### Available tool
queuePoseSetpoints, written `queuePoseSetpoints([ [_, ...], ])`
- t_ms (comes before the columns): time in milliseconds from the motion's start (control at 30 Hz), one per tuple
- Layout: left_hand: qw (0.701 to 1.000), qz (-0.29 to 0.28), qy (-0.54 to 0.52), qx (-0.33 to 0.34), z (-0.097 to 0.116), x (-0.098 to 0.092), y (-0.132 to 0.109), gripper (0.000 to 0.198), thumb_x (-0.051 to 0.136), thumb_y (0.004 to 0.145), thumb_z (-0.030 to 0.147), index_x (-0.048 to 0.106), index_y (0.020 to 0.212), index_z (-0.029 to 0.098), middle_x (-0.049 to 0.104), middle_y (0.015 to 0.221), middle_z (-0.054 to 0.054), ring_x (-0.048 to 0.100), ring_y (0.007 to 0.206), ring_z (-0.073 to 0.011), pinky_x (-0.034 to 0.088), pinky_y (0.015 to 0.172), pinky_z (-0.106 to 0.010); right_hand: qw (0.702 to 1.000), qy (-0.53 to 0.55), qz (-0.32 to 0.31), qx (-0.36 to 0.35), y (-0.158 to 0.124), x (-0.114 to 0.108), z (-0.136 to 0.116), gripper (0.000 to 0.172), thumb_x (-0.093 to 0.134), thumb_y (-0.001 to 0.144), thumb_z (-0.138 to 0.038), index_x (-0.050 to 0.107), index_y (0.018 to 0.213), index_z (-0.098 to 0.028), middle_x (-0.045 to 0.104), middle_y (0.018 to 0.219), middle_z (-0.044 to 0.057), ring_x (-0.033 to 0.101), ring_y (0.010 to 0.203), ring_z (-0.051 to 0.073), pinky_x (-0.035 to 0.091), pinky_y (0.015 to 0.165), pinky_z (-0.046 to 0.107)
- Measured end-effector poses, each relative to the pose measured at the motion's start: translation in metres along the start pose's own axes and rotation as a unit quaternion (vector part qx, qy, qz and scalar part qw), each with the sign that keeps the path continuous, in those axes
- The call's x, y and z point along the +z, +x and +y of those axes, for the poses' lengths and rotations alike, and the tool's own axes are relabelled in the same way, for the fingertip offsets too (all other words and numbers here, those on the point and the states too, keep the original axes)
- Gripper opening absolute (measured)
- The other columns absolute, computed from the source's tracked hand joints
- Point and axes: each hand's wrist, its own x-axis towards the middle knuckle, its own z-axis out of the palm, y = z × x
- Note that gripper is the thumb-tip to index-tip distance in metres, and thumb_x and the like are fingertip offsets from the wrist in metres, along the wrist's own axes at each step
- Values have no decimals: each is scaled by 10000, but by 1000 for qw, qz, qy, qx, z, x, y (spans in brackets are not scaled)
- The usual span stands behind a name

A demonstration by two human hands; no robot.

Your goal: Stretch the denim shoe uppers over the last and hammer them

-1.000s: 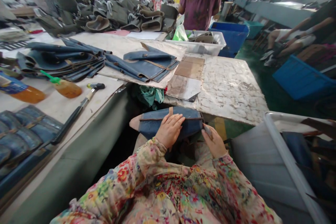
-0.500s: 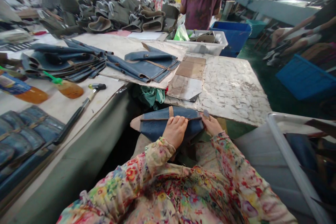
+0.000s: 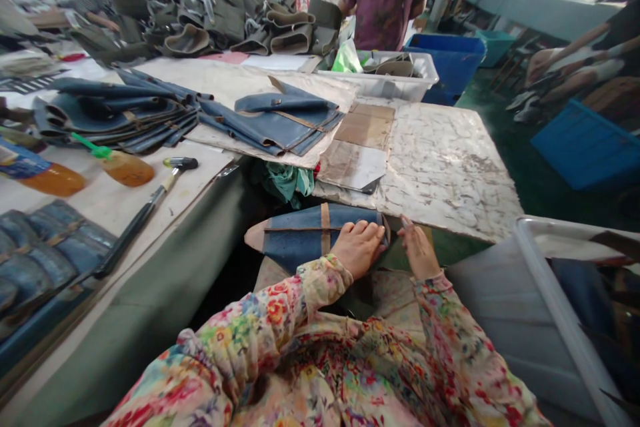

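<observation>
A blue leather boot upper (image 3: 295, 233) with a brown strap across it and a pale tapered left end lies over my lap, below the table edge. My left hand (image 3: 357, 249) rests on its right part, fingers bent over the leather and gripping it near the end. Just right of that end, apart from the leather, is my right hand (image 3: 421, 250). Its fingers are drawn together in a pinch around something small and pale at the tips, which I cannot make out.
Folded blue uppers (image 3: 290, 121) lie on the table ahead, beside cardboard pieces (image 3: 357, 150). At left are a hammer (image 3: 145, 220), a squeeze bottle of amber liquid (image 3: 125, 168) and more blue pieces. A grey bin (image 3: 550, 307) stands at right. A person (image 3: 383, 0) stands beyond the table.
My left hand has slid right along the boot upper, towards its right end. My right hand has let go of that end and moved slightly right, away from it.
</observation>
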Motion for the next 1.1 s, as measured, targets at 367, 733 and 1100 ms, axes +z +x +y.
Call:
queuePoseSetpoints([
  [367, 999, 6, -40, -5, -8, -3, -14, 359, 320, 922, 335, 445, 1209, 158, 542, 1116, -39, 435, 1057, -167, 333, 865, -322, 941, -230, 17, -247, -11, -7, -38, 360, 433, 866, -319, 556, 1187, -213, 568, 1043, 98, 504, 965, 213, 429, 841, 376],
  [733, 999, 20, -12, -36, -33, -18, -42, 294, 347, 915, 252, 507, 1141, 153, 581, 1009, -56, 489, 988, -161, 359, 861, -312, 928, -257, -60, -262, -26, 31, -65, 335, 367, 898, -226, 574, 1153, -159, 578, 1015, 102, 501, 975, 196, 437, 869, 356],
  [1100, 992, 71, 19, -105, -51, -20, -75, 278, 423, 878, 221, 554, 1120, 183, 581, 1116, -64, 479, 1066, -187, 356, 907, -328, 930, -248, -118, -245, -34, 62, -97, 341, 366, 882, -188, 557, 1164, -197, 570, 1019, 112, 488, 989, 229, 471, 833, 379],
])
